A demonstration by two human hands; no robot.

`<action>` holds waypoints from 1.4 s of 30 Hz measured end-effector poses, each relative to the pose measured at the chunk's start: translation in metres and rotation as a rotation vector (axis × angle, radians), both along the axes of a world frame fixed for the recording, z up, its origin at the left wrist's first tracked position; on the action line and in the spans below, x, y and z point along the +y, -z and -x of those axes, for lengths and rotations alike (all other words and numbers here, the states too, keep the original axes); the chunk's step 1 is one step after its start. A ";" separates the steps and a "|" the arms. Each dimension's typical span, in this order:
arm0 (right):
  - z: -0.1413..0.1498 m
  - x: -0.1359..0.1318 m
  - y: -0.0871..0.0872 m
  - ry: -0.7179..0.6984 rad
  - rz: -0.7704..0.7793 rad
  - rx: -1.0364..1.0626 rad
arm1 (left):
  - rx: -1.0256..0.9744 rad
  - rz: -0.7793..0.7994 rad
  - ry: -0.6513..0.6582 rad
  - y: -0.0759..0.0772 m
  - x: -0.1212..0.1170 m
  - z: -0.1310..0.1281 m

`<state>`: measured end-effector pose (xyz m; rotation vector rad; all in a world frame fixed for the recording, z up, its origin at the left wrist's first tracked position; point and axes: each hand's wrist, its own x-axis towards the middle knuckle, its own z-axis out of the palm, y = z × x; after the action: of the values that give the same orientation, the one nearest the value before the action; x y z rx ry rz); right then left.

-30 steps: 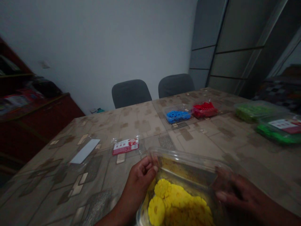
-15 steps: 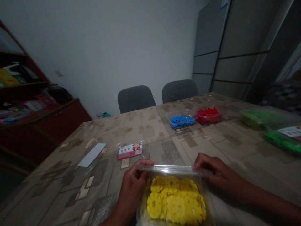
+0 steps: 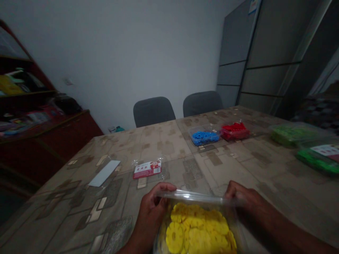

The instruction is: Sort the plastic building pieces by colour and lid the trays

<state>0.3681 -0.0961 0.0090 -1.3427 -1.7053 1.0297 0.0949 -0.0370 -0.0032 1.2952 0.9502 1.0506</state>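
A clear plastic box (image 3: 162, 231) full of yellow notched plastic discs (image 3: 201, 229) is at the bottom centre, close to me. My left hand (image 3: 155, 208) is closed on its far left corner, fingers curled round the rim. At the far right corner my right hand (image 3: 245, 203) pinches the rim, its fingertips partly hidden and a little blurred. Between the two hands the far clear edge catches the light. The near side of the box is cut off by the frame.
Farther back stand clear boxes of blue discs (image 3: 205, 137) and red discs (image 3: 235, 130). Boxes of green pieces (image 3: 317, 158) are at the right. A clear lid with a printed label (image 3: 147, 169) and a lid with a white card (image 3: 104, 173) lie at left. Two chairs (image 3: 154, 111) stand behind the table.
The box and both hands sit slightly lower in the picture. My right hand has shifted a little right and down, and the box's far edge now slopes down to the right.
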 end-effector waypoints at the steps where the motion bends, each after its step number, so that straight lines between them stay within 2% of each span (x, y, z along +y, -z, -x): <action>1: 0.003 0.000 0.002 0.039 0.016 0.027 | -0.004 -0.008 -0.010 -0.001 -0.001 -0.001; 4: 0.009 0.002 0.002 0.114 0.085 0.128 | -0.026 -0.014 -0.036 -0.003 -0.002 -0.002; 9: 0.015 0.009 -0.008 0.059 0.296 0.206 | 0.020 0.113 -0.028 -0.003 0.000 -0.002; 14: 0.023 0.001 -0.008 0.111 0.387 0.301 | 0.044 0.098 -0.049 -0.003 -0.003 -0.001; 19: 0.026 -0.007 -0.001 0.143 0.363 0.364 | 0.009 0.124 -0.016 -0.001 -0.006 0.003; 24: 0.029 -0.007 -0.001 0.141 0.405 0.459 | -0.102 0.246 0.050 0.003 -0.012 0.010; 30: 0.039 -0.008 -0.001 0.217 0.432 0.544 | -0.118 0.302 0.167 -0.010 -0.027 0.030; 34: 0.040 -0.009 0.001 0.209 0.452 0.579 | -0.004 0.273 0.102 -0.021 -0.034 0.033; 37: 0.039 -0.009 0.000 0.195 0.448 0.558 | 0.122 0.220 0.001 -0.020 -0.033 0.026; 39: 0.038 -0.009 -0.001 0.186 0.448 0.550 | 0.087 0.236 -0.010 -0.015 -0.031 0.021; 42: 0.037 -0.008 -0.005 0.187 0.458 0.539 | -0.075 0.356 0.043 -0.007 -0.029 0.019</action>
<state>0.3311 -0.1046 0.0136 -1.3032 -0.9611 1.5602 0.0764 -0.0662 0.0042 0.9717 0.9960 0.8445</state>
